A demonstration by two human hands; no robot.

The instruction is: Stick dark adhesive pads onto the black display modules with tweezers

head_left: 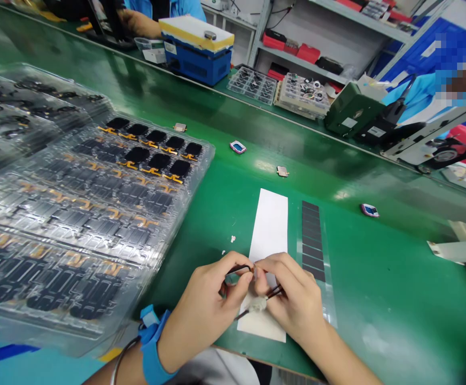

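My left hand [209,299], with a blue strap at its wrist, pinches a small black display module [238,269] between thumb and fingers; most of the module is hidden. My right hand [295,294] meets it fingertip to fingertip at the module's orange-brown edge. Tucked in the right hand's fingers is a thin dark tool, seemingly tweezers, with a whitish wad [257,305] wrapped around it. Both hands are above a white paper strip [273,219]. Right of the paper, a clear sheet carries a column of black rectangular stickers [312,235].
A clear plastic tray [201,160] of black display modules with orange flex cables fills the left, near stacked trays [76,91]. Small metal pieces [282,171] and pink-rimmed parts [238,147] lie on the green bench. Behind are a blue machine [199,61] and co-workers in blue.
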